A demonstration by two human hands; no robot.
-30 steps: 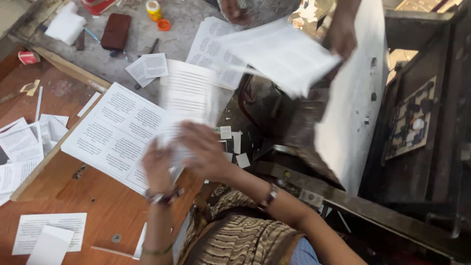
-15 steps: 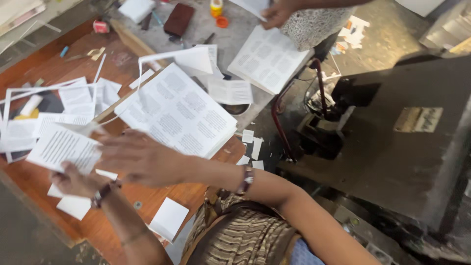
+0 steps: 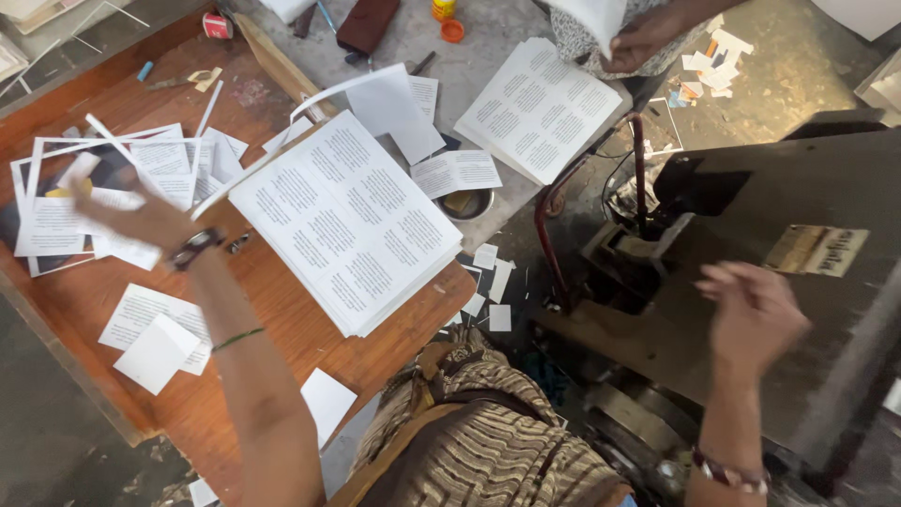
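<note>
Wood surface (image 3: 282, 310): reddish-brown, fills the left half of the view, strewn with printed paper.
Far-left papers (image 3: 66, 202): a loose heap of printed sheets and cut white strips, overlapping at odd angles.
Left hand (image 3: 141, 218): stretched out over the far-left papers, fingers spread; blurred, so whether the grip has hold of a sheet or only rests on the heap cannot be told. Dark bangle at the wrist, green band further up the forearm.
Small cards (image 3: 155, 340): printed slips and a blank white square lying flat near the surface's lower-left edge, beside the left forearm; another blank square (image 3: 327, 404) nearer the body.
Stack (image 3: 349, 221): thick pile of large printed sheets, set at an angle on the middle of the surface, its lower corner near the edge; well apart from both hands.
Bowl (image 3: 466, 203): small metal bowl just beyond the stack, partly under a printed slip.
Second stack (image 3: 538, 108): printed sheets lying on the grey floor, top centre.
Other person's hand (image 3: 643, 38): at the top edge, holding a white sheet above the second stack.
Machine (image 3: 751, 272): dark, heavy metal body filling the right side, with a red curved pipe at its left.
Right hand (image 3: 755, 310): raised in front of the machine, fingers loosely parted, grip empty, touching nothing; beaded band at the wrist.
</note>
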